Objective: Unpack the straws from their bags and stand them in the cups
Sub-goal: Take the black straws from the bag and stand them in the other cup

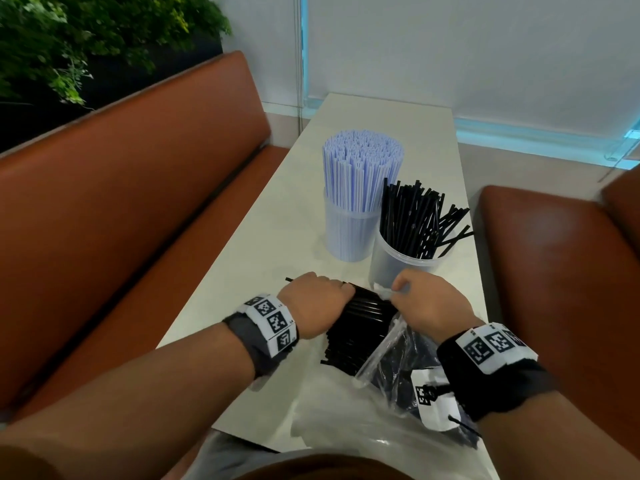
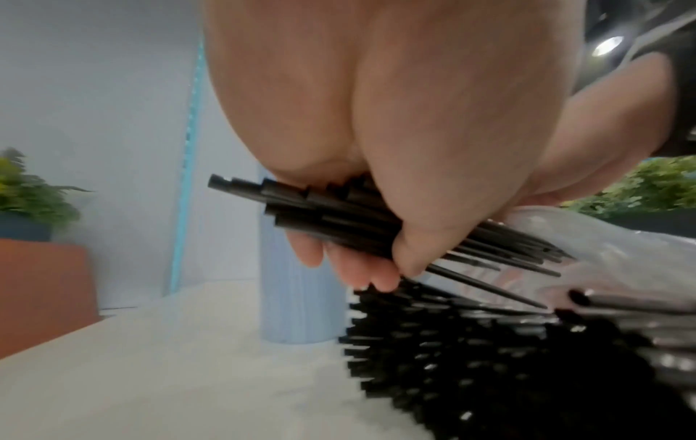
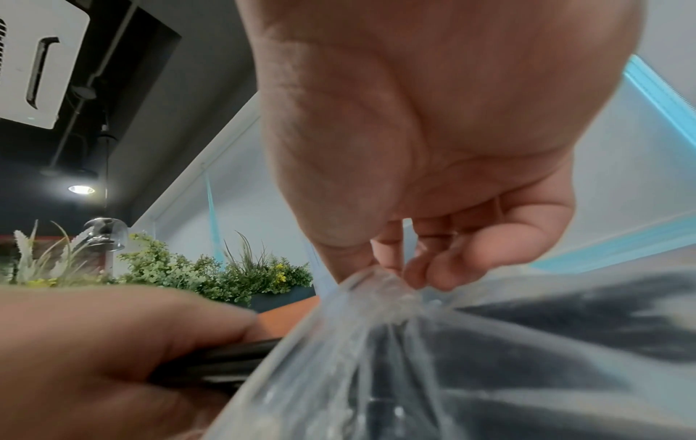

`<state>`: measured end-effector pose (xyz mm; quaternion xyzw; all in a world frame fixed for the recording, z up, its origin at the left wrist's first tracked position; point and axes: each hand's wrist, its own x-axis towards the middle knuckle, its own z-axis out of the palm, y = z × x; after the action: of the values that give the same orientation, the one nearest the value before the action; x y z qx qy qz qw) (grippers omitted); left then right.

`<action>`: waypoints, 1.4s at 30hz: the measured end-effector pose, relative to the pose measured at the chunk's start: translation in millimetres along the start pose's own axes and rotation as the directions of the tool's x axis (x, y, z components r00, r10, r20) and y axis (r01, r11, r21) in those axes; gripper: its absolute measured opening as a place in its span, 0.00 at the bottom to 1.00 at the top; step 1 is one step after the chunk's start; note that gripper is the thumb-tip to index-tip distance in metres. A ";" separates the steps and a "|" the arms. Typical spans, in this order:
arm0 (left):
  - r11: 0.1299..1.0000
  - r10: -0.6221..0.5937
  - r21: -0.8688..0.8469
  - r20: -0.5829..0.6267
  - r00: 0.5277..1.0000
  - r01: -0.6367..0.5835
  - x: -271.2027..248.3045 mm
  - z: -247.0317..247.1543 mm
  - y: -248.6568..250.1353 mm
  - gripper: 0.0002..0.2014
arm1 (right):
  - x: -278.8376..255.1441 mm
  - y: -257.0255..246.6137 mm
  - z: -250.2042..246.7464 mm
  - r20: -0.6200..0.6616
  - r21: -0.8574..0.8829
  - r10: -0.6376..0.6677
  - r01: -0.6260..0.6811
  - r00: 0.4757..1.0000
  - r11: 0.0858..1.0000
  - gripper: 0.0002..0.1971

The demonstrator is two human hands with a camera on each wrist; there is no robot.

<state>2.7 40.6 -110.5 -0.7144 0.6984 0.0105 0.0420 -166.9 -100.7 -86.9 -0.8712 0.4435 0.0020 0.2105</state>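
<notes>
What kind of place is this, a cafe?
Probably a cafe or restaurant booth: orange padded benches flank a narrow pale table, with planter greenery behind and cups of straws out.

Cups: two, one of lilac straws (image 1: 360, 174), one of black straws (image 1: 415, 220). Clear bags (image 1: 391, 344): one. Hands: two.

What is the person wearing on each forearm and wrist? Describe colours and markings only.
Both forearms are bare, with no sleeves. The left wrist carries a grey fabric band wrapped by a white strip of square black-and-white coded markers. The right wrist carries a black band with a similar white marker strip. Both hands are bare.
</notes>
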 end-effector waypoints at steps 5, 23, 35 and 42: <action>0.983 -0.127 -0.130 0.003 0.992 0.126 -42.1 21.8 -45.2 0.14 | -1.4 5.0 0.9 -0.011 0.077 -0.006 0.007 1.000 0.997 0.05; 0.930 -0.241 -0.340 -0.271 0.932 0.141 -17.4 -17.9 3.3 0.09 | -18.9 -46.4 -10.8 -0.278 0.772 0.010 0.218 0.960 0.597 0.15; 0.102 -0.562 -0.920 -0.367 0.741 -0.379 12.2 -86.2 9.4 0.11 | -10.6 -41.5 -9.2 0.030 0.994 0.206 -0.051 0.978 0.097 0.22; -0.330 -0.652 -0.724 -0.288 0.701 -0.605 35.6 -112.8 25.1 0.11 | -9.6 -48.6 -8.8 0.235 0.944 0.023 -0.223 0.972 -0.244 0.30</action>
<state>-26.4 -3.8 -2.0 -0.3654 0.2896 0.2974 -0.8332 -136.7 -71.3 -59.3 -0.3236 0.3468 -0.2689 0.8383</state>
